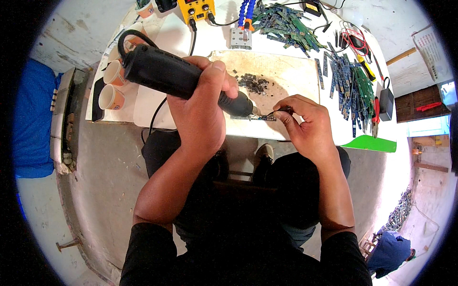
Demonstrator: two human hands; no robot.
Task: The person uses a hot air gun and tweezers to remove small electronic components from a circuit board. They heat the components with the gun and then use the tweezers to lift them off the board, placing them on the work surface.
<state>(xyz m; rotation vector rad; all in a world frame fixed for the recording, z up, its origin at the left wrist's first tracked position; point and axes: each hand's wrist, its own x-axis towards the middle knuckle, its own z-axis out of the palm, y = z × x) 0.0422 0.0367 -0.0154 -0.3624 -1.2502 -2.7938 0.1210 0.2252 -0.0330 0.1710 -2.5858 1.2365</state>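
My left hand (202, 107) is wrapped round a black hot-air gun (162, 71), its metal nozzle tilted down to the right. Below the nozzle, close to the table's front edge, lies a narrow dark circuit board strip (262, 118). My right hand (309, 125) pinches thin dark tweezers (280, 110), whose tips reach the strip beside the nozzle. Just beyond, a pile of small black chips (256, 85) is spread on a stained tan work board (298, 71). The hot-air gun's nozzle and my fingers partly cover the strip.
Heaps of circuit board strips (286, 28) lie at the back and on the right (350, 86). Paper cups (112, 97) line the left edge. A yellow soldering station (198, 10) and a metal block (241, 38) stand behind. Red-handled pliers (376, 117) lie far right.
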